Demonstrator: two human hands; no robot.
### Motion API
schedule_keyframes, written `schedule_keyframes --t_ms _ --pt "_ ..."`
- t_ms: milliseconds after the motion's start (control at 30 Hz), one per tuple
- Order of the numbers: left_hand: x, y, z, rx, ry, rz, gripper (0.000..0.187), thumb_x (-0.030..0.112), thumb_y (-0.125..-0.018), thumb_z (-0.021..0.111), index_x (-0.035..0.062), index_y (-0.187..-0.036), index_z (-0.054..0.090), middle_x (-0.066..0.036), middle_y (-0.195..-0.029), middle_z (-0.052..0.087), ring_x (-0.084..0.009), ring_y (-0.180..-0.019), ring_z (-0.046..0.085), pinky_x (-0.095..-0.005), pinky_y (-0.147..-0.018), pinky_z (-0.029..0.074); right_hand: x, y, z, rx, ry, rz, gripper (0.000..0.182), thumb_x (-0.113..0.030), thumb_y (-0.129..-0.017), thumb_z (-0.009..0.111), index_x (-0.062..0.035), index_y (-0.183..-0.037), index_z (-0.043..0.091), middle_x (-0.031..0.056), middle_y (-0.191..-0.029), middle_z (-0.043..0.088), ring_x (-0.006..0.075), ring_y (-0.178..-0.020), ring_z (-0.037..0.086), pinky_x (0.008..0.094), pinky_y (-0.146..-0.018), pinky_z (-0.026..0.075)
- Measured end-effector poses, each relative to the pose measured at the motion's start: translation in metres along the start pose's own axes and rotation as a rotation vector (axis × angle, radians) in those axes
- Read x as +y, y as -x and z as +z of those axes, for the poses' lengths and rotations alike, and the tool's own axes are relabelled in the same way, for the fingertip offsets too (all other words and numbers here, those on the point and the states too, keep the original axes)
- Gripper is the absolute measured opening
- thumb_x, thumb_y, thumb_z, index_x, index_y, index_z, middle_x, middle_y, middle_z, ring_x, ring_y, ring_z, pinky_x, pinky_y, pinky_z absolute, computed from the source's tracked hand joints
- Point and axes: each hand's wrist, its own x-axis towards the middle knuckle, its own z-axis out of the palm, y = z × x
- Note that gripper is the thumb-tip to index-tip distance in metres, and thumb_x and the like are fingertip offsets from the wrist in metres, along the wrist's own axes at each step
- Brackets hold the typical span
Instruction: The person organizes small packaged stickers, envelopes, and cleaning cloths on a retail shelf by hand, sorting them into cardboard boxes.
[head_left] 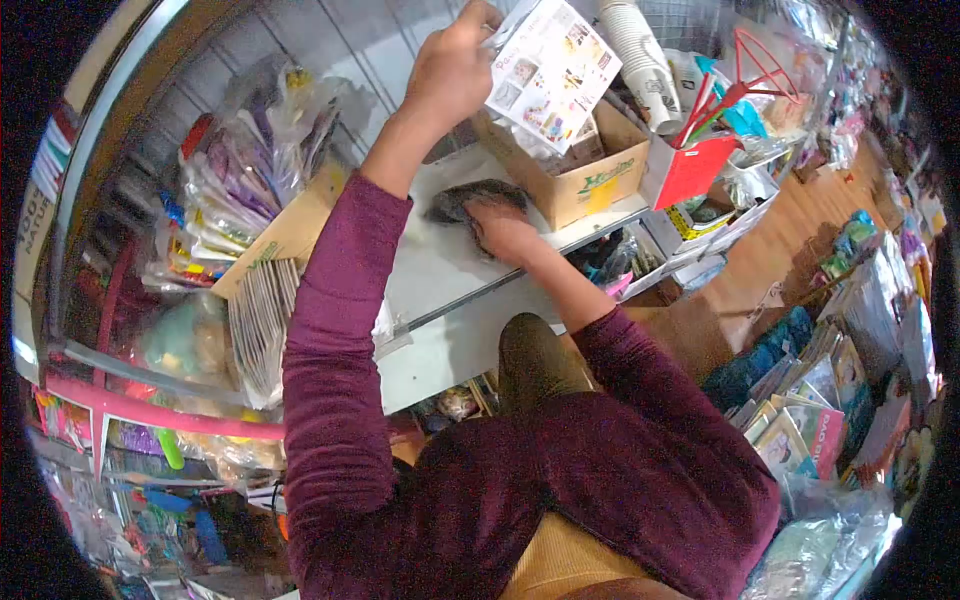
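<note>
My left hand is raised over the back of the white shelf, closed on the edge of a white printed packet with small coloured pictures. The packet is tilted above an open cardboard box. Lower down, my right hand presses on a dark grey cloth lying on the shelf, just left of the box. The fingers of this hand are bent over the cloth, and their tips are partly hidden in its folds.
Stacked paper cups and a red box stand right of the cardboard box. On the left are bagged goods and a row of thin packets. Below, more goods flank the wooden floor at the right.
</note>
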Motion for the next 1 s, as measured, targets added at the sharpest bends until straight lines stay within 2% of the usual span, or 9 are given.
schedule_keyframes --t_ms 67,167,333,467,533,733,833,900,1000 --pt "0.002 -0.019 0.007 -0.184 0.08 -0.075 0.024 -0.001 -0.082 0.049 0.0021 -0.105 0.046 -0.026 -0.095 0.058 -0.0397 -0.091 0.058 -0.0428 -0.073 0.045 -0.005 0.002 -0.005 0.022 -0.013 0.001 0.038 -0.012 -0.083 0.045 -0.0046 -0.12 0.05 0.0207 -0.121 0.051 0.0358 -0.115 0.046 0.0422 -0.098 0.036" --pt "-0.017 -0.027 0.035 -0.187 -0.045 -0.087 0.027 0.0 -0.079 0.054 0.0063 -0.105 0.049 -0.018 -0.094 0.063 -0.0344 -0.089 0.061 -0.0393 -0.076 0.047 -0.009 0.006 -0.014 0.024 -0.032 -0.024 0.036 -0.01 -0.082 0.046 -0.004 -0.118 0.051 0.0205 -0.12 0.052 0.0355 -0.115 0.046 0.0423 -0.097 0.037" --pt "-0.042 -0.024 0.05 -0.275 -0.051 -0.05 0.024 0.002 -0.079 0.053 0.0063 -0.103 0.049 -0.017 -0.091 0.063 -0.0345 -0.088 0.06 -0.039 -0.074 0.047 0.008 -0.001 0.019 0.263 -0.055 -0.098 0.034 -0.005 -0.076 0.046 -0.003 -0.109 0.053 0.0197 -0.11 0.057 0.0347 -0.104 0.053 0.0432 -0.088 0.043" --pt "-0.053 -0.021 0.062 -0.311 -0.063 -0.035 0.023 0.001 -0.079 0.051 0.0061 -0.101 0.048 -0.018 -0.092 0.063 -0.0355 -0.088 0.06 -0.0384 -0.074 0.047 -0.002 0.004 -0.001 0.169 -0.085 -0.099 0.034 -0.006 -0.077 0.046 -0.0027 -0.11 0.051 0.0199 -0.111 0.056 0.0354 -0.102 0.054 0.0424 -0.087 0.044" --pt "-0.049 -0.02 0.066 -0.308 -0.074 -0.04 0.023 0.0 -0.079 0.05 0.0064 -0.101 0.049 -0.019 -0.093 0.062 -0.0357 -0.088 0.06 -0.0387 -0.073 0.047 -0.002 0.0 -0.004 0.011 -0.092 -0.023 0.038 -0.008 -0.08 0.047 -0.003 -0.118 0.051 0.0202 -0.122 0.051 0.0336 -0.119 0.043 0.0402 -0.099 0.036" --pt "-0.034 -0.021 0.08 -0.512 -0.221 -0.056 0.032 0.004 -0.079 0.05 0.0119 -0.11 0.051 -0.02 -0.097 0.061 -0.037 -0.095 0.058 -0.0444 -0.076 0.045 0.001 -0.002 0.003 0.062 -0.075 -0.047 0.038 -0.009 -0.081 0.046 -0.0031 -0.119 0.05 0.0207 -0.123 0.049 0.0341 -0.118 0.043 0.0397 -0.1 0.034" --pt "-0.038 -0.013 0.095 -0.476 -0.226 -0.013 0.035 0.006 -0.079 0.052 0.012 -0.114 0.048 -0.019 -0.1 0.061 -0.036 -0.096 0.058 -0.0449 -0.077 0.046 0.0 -0.002 0.001 0.042 -0.09 -0.032 0.039 -0.009 -0.081 0.045 -0.0036 -0.119 0.05 0.0203 -0.123 0.049 0.0347 -0.116 0.045 0.0405 -0.1 0.035" --pt "-0.031 -0.01 0.094 -0.527 -0.229 -0.08 0.043 0.007 -0.078 0.058 0.0117 -0.118 0.045 -0.017 -0.112 0.057 -0.0348 -0.105 0.053 -0.0438 -0.085 0.044 -0.003 -0.001 -0.005 0.048 -0.105 -0.033 0.04 -0.009 -0.08 0.045 -0.004 -0.119 0.049 0.0206 -0.121 0.05 0.0356 -0.114 0.046 0.0412 -0.099 0.035" --pt "-0.033 -0.001 0.092 -0.391 -0.196 0.07 0.054 0.007 -0.073 0.065 0.0106 -0.123 0.043 -0.016 -0.123 0.048 -0.0341 -0.119 0.04 -0.0404 -0.099 0.035 0.005 -0.002 0.002 0.061 -0.092 -0.046 0.04 -0.008 -0.079 0.045 -0.0046 -0.119 0.049 0.0214 -0.117 0.052 0.0372 -0.11 0.048 0.0425 -0.096 0.036"
